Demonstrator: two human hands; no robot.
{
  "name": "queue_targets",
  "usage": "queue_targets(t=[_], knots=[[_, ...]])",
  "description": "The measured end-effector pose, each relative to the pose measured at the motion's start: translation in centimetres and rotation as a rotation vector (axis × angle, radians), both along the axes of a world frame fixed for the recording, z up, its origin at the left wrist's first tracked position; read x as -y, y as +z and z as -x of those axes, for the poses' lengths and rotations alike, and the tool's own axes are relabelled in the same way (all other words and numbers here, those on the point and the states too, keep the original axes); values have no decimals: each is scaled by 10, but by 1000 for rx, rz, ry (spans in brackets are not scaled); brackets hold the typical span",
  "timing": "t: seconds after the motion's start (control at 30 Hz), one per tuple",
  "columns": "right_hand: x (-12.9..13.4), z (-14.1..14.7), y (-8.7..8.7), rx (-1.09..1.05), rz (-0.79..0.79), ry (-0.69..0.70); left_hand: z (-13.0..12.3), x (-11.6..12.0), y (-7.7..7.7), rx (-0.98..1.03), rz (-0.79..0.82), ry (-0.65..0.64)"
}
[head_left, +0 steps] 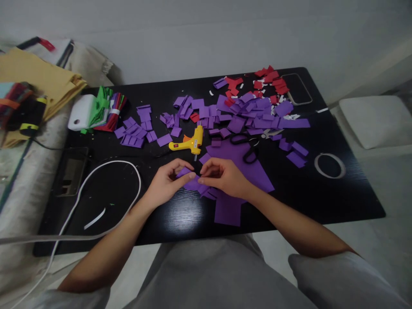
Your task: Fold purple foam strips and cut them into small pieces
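Near the front of the black table, my left hand (pixel 172 180) and my right hand (pixel 222 174) pinch a purple paper strip (pixel 192 183) from its two sides. Thumbs lie on top of the strip; some fingertips are hidden behind it. A yellow glue gun (pixel 189 142) rests on its side just beyond my hands, its nozzle pointing toward me. Beside and partly under my right hand lie large purple paper sheets (pixel 257 174). Black-handled scissors (pixel 249 148) sit on them, beyond my right hand.
Purple folded pieces (pixel 247 109) and red pieces (pixel 272 79) cover the table's back. A tape ring (pixel 330 166) lies to the right. At left are a white cable (pixel 140 180), a paper bundle (pixel 112 111) and a white block-shaped object (pixel 81 112). A pale stool (pixel 375 120) stands at right.
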State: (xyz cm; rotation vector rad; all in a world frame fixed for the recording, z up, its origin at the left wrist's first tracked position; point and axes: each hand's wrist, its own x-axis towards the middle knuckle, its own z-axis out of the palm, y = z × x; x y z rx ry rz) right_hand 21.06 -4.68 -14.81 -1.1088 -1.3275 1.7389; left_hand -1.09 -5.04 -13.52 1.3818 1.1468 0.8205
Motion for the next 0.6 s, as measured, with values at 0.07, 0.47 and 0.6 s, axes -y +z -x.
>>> queue_targets(t=[0.07, 0.47, 0.6], knots=[[2, 0, 0, 9, -9, 5, -1, -1, 0, -28, 15, -13], [-1, 0, -1, -20, 75, 131, 1, -3, 0, -56, 15, -23], [0, 2, -3, -16, 70, 183, -2, -2, -1, -97, -13, -34]])
